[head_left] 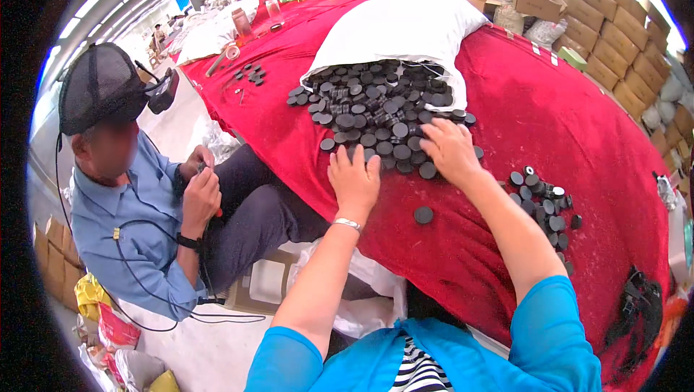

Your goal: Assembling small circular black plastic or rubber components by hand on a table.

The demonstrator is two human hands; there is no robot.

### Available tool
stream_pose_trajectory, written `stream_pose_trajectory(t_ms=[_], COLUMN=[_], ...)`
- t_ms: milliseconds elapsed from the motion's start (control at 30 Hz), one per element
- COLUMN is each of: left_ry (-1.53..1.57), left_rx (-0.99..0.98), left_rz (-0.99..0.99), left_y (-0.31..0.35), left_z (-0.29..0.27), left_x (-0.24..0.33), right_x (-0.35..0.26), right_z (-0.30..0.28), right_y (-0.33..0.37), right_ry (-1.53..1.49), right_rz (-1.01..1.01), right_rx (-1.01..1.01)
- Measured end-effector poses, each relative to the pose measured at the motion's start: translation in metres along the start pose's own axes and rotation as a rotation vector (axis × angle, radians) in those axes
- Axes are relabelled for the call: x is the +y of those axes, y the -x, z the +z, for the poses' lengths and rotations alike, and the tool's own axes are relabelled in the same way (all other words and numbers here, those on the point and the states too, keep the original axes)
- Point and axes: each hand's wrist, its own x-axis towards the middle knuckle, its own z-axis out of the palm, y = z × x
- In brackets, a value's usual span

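A heap of small black round discs (376, 114) spills from the mouth of a white sack (405, 27) lying on a red cloth-covered table (549, 117). My left hand (354, 179) lies palm down on the near edge of the heap, fingers spread over several discs. My right hand (450, 150) rests flat on discs at the heap's right side. One loose disc (423, 214) lies on the cloth between my forearms. A smaller group of discs (542, 204) lies to the right of my right forearm.
A seated person in a blue shirt and dark cap (137, 197) works at the left with both hands together. Cardboard boxes (614, 23) and filled sacks line the back. A white bag (361, 298) hangs below the table edge. A black object (636, 305) lies at the right.
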Motion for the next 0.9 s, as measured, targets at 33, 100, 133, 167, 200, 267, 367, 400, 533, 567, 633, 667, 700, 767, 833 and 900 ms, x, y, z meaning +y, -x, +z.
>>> stream_pose_trajectory(t_ms=[33, 100, 133, 167, 200, 267, 367, 400, 533, 567, 633, 667, 700, 767, 833, 900], left_ry=[-0.009, 0.000, 0.023, 0.045, 0.043, 0.252, 0.515, 0.590, 0.925, 0.918, 0.980, 0.973, 0.834, 0.681, 0.459, 0.413], left_rx=[-0.008, 0.013, 0.040, 0.068, 0.072, 0.034, -0.018, -0.043, 0.031, 0.072, -0.032, -0.034, -0.065, -0.096, -0.097, -0.091], left_rz=[0.023, 0.009, 0.015, 0.020, 0.015, 0.061, 0.076, 0.039, -0.154, -0.167, -0.363, -0.375, -0.242, -0.124, 0.037, 0.035], left_y=[0.005, 0.017, 0.022, 0.026, 0.031, 0.039, 0.057, 0.062, 0.076, 0.080, 0.089, 0.093, 0.093, 0.092, 0.091, 0.089], left_z=[0.000, 0.000, 0.000, 0.000, -0.001, -0.004, -0.015, -0.022, -0.037, -0.044, -0.058, -0.057, -0.055, -0.058, -0.059, -0.059], left_x=[0.009, 0.018, 0.019, 0.020, 0.020, 0.022, 0.035, 0.039, 0.020, 0.015, 0.017, 0.015, 0.013, 0.016, 0.027, 0.036], right_x=[-0.012, -0.032, -0.039, -0.044, -0.047, -0.045, -0.046, -0.047, -0.044, -0.046, -0.046, -0.043, -0.039, -0.030, -0.021, -0.019], right_z=[-0.009, -0.006, -0.007, -0.009, -0.014, -0.017, -0.029, -0.033, -0.040, -0.044, -0.044, -0.042, -0.039, -0.030, -0.026, -0.024], right_y=[0.010, 0.029, 0.037, 0.043, 0.047, 0.052, 0.061, 0.064, 0.081, 0.082, 0.088, 0.087, 0.086, 0.084, 0.081, 0.082], right_ry=[0.002, -0.109, -0.075, -0.042, -0.028, -0.033, -0.104, -0.170, -0.324, -0.382, -0.448, -0.429, -0.411, -0.371, -0.451, -0.569], right_rz=[-0.034, -0.078, -0.119, -0.160, -0.113, -0.099, -0.020, 0.044, 0.042, 0.082, 0.124, 0.085, 0.047, 0.044, 0.074, 0.137], right_rx=[0.004, -0.076, -0.076, -0.077, -0.183, -0.205, -0.255, -0.280, -0.126, -0.131, -0.148, -0.137, -0.125, -0.198, -0.250, -0.275])
